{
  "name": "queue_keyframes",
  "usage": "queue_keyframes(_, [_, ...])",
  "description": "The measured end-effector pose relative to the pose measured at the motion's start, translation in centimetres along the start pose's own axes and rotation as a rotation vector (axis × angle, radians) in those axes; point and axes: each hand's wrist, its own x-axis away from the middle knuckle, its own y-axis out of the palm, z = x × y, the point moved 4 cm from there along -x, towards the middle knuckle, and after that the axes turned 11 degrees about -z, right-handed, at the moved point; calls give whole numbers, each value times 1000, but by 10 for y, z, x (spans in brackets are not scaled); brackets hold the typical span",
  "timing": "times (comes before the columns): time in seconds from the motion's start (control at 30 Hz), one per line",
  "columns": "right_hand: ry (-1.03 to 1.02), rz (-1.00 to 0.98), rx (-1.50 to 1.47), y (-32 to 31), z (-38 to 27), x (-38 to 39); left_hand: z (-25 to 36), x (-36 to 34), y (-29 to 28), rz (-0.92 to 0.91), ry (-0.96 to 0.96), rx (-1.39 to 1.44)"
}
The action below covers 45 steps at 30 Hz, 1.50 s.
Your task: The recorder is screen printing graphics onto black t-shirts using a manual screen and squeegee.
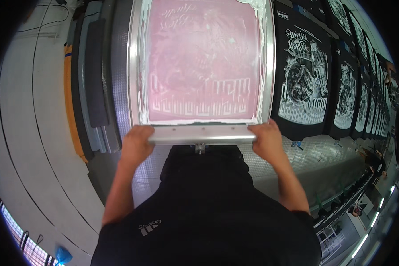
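Note:
A screen printing frame (201, 134) of silver metal lies in front of me. Its pink mesh (199, 57) carries a mirrored stencil of lettering and a patterned border, and white ink is smeared along the inner edges. My left hand (138, 141) is closed round the near left corner of the frame. At the near right corner, my right hand (267, 136) grips the same bar, fingers wrapped over it. A small metal clamp or bracket (200, 148) sits at the middle of the near bar. Whatever lies beneath the screen is hidden.
On the right, a black printed shirt panel (303, 80) with white artwork leads a long row of similar ones. Dark flat boards (96, 75) and an orange-edged strip (71, 102) stand left. Other people (379, 164) are far right. A blue bag (63, 256) shows lower left.

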Motion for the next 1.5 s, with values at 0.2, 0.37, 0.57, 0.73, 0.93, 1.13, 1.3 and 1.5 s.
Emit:
queue_keyframes(0.2, [88, -175, 1, 21, 3, -9, -4, 5, 21, -36, -67, 21])
queue_keyframes(0.37, [10, 133, 53, 65, 0, 20, -15, 38, 68, 213, 55, -77])
queue_keyframes(0.57, [-10, 344, 117, -39, 48, -121, -60, -144, -11, 237, 65, -135])
queue_keyframes(0.73, [112, 395, 274, -146, 98, -258, -100, -317, -96, 184, -59, -265])
queue_keyframes(0.93, [102, 263, 246, -248, 141, -360, -96, -423, -165, 129, -39, -234])
queue_keyframes(1.13, [-47, 131, 109, -288, 116, -369, -92, -361, -190, 746, 1, -258])
queue_keyframes(1.3, [-77, 111, 132, -307, 147, -387, -19, -200, -56, -279, -202, 451])
queue_keyframes(1.5, [-105, -7, 210, -299, 120, -414, 45, 21, 175, -749, -300, 881])
